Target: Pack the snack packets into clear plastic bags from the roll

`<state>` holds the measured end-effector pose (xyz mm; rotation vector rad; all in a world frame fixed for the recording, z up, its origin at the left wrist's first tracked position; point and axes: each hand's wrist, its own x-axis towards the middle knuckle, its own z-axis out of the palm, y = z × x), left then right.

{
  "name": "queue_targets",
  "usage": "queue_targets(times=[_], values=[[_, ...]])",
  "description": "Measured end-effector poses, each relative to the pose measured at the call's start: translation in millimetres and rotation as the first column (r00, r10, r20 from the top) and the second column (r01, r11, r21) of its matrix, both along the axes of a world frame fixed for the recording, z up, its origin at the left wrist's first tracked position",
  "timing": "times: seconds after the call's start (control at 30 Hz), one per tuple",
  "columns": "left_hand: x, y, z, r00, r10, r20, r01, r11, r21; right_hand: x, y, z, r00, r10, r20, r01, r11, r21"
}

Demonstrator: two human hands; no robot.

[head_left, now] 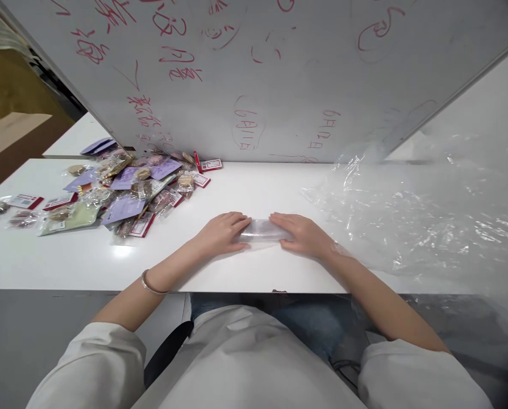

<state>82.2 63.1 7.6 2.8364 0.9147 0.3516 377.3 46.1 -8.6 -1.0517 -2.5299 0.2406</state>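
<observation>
Between my two hands, close to the table's front edge, lies a rolled bundle of clear plastic film (263, 231). Its middle shows; both ends are partly covered by my fingers. My left hand (226, 232) is closed round the left end, fingers on top and thumb on the near side. My right hand (299, 234) grips the right end in the same way. A thin loose flap of the film hangs toward me below the roll.
A heap of small packaged items (141, 187) in purple, green and clear wrappers covers the table's left side. Large crumpled plastic sheeting (433, 210) spreads over the right side. A whiteboard (245, 79) with red writing stands behind the table (249, 272). A cardboard box (15, 136) sits far left.
</observation>
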Motion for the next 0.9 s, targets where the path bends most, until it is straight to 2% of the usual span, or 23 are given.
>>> queue_targets(times=[0.13, 0.27, 0.37, 0.47, 0.57, 0.67, 0.7, 0.73, 0.83, 0.9], values=[[6.2, -1.2, 2.1, 0.998, 0.058, -0.005, -0.058, 0.998, -0.034, -6.5, 2.2, 12.1, 0.981, -0.007, 0.196, -0.015, 0.993, 0.114], [16.3, 0.5, 9.5, 0.985, 0.157, -0.075, -0.160, 0.986, -0.041, -17.1, 1.4, 36.3, 0.928, -0.081, 0.363, 0.033, 0.990, 0.137], [22.6, 4.7, 17.0, 0.972, 0.198, -0.128, -0.209, 0.974, -0.084, -24.2, -0.9, 54.3, 0.879, -0.137, 0.456, 0.066, 0.983, 0.170], [22.6, 11.6, 24.1, 0.972, 0.200, -0.121, -0.214, 0.970, -0.118, -24.0, -0.1, 64.7, 0.850, -0.172, 0.497, 0.089, 0.978, 0.186], [15.2, 17.9, 29.7, 0.986, 0.151, -0.074, -0.163, 0.966, -0.202, -15.6, 4.1, 69.5, 0.891, -0.163, 0.423, 0.133, 0.986, 0.101], [4.8, 20.6, 33.6, 0.991, 0.105, 0.079, -0.064, 0.913, -0.402, -5.1, 7.5, 74.5, 0.971, -0.094, 0.221, 0.128, 0.981, -0.143], [1.8, 20.6, 34.4, 0.982, 0.108, 0.156, -0.017, 0.870, -0.492, -2.1, 7.9, 76.2, 0.985, -0.076, 0.157, 0.117, 0.956, -0.269], [-0.6, 20.3, 35.1, 0.963, 0.131, 0.234, 0.029, 0.815, -0.578, 0.6, 8.0, 77.7, 0.992, -0.074, 0.103, 0.110, 0.907, -0.406], [-3.0, 18.3, 35.8, 0.877, 0.293, 0.381, 0.112, 0.646, -0.755, 6.4, 8.4, 78.3, 0.990, -0.138, -0.015, 0.081, 0.661, -0.746], [-1.3, 16.8, 35.4, 0.820, 0.397, 0.413, 0.121, 0.586, -0.802, 8.0, 10.0, 75.0, 0.983, -0.166, -0.084, 0.014, 0.516, -0.857]])
